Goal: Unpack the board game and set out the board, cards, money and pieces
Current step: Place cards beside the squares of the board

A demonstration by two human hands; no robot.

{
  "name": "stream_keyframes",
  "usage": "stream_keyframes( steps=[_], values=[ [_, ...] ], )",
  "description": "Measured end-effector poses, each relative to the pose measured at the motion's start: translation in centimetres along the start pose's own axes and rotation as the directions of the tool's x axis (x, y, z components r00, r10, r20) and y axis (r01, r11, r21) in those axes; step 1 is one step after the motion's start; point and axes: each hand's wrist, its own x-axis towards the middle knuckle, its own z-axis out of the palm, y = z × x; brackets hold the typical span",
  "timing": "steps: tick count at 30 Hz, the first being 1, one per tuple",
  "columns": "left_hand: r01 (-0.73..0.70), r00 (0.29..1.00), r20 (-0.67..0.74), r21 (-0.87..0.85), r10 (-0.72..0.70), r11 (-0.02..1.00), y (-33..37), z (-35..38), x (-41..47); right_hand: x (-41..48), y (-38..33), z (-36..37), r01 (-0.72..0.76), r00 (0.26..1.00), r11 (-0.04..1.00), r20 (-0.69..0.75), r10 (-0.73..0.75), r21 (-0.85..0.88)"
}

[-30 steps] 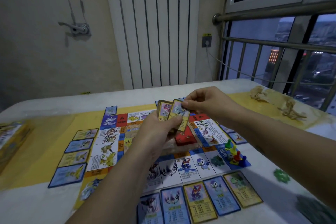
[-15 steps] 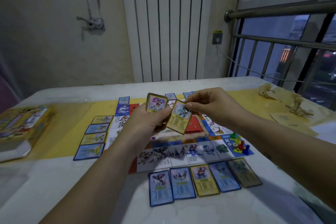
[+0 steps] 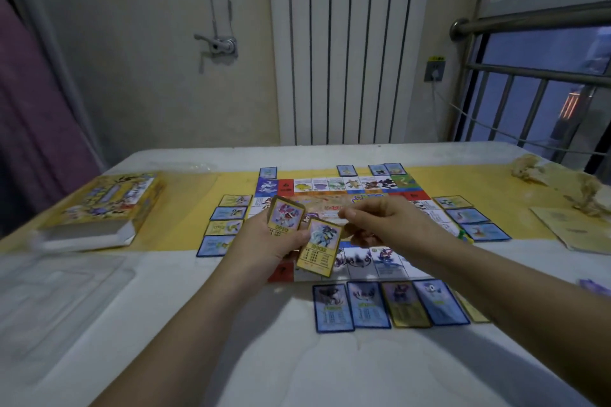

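Observation:
The game board (image 3: 347, 187) lies flat on the table's yellow runner (image 3: 185, 208). Rows of property cards lie along its left (image 3: 228, 225), front (image 3: 380, 304), right (image 3: 469, 218) and far (image 3: 380, 170) sides. Over the board's near left part, my left hand (image 3: 267, 244) grips a small stack of cards (image 3: 286, 216). My right hand (image 3: 383, 221) pinches the upper right edge of a yellow-framed card (image 3: 319, 246) that hangs beside the stack, with my left thumb over its left edge. A green playing piece (image 3: 463, 235) peeks out past my right wrist.
The yellow game box (image 3: 105, 205) sits at the left on the runner, with a clear plastic insert (image 3: 59, 291) nearer me. A paper leaflet (image 3: 568, 228) and a crumpled pale wrapper (image 3: 555, 178) lie at the right. A radiator and window bars stand behind the table.
My right hand has drawn the yellow-framed card down and off the stack in my left hand. Both hands have sunk lower over the board, and my view has swung left.

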Motion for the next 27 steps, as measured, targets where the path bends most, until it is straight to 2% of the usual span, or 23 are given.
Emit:
stream_keyframes(
  steps=[4,13,20,27],
  values=[
    [0.022,1.000,0.017,0.005,-0.022,1.000,0.1,0.4,-0.3,-0.8,0.5,1.2,-0.075,0.994,0.997,0.078,0.073,0.029],
    [0.100,0.955,0.272,0.067,-0.115,0.993,0.3,2.7,-1.1,-2.3,1.9,0.1,-0.154,0.987,0.966,-0.021,0.162,0.207],
    [0.122,0.980,0.169,-0.091,-0.106,0.988,0.6,3.4,-0.9,-3.4,1.6,-0.3,-0.147,0.988,0.965,-0.017,0.155,0.217],
    [0.096,0.995,0.044,-0.120,-0.091,0.988,0.2,2.1,-1.5,-3.6,1.7,0.8,-0.191,0.981,0.951,0.066,0.180,0.243]
  ],
)
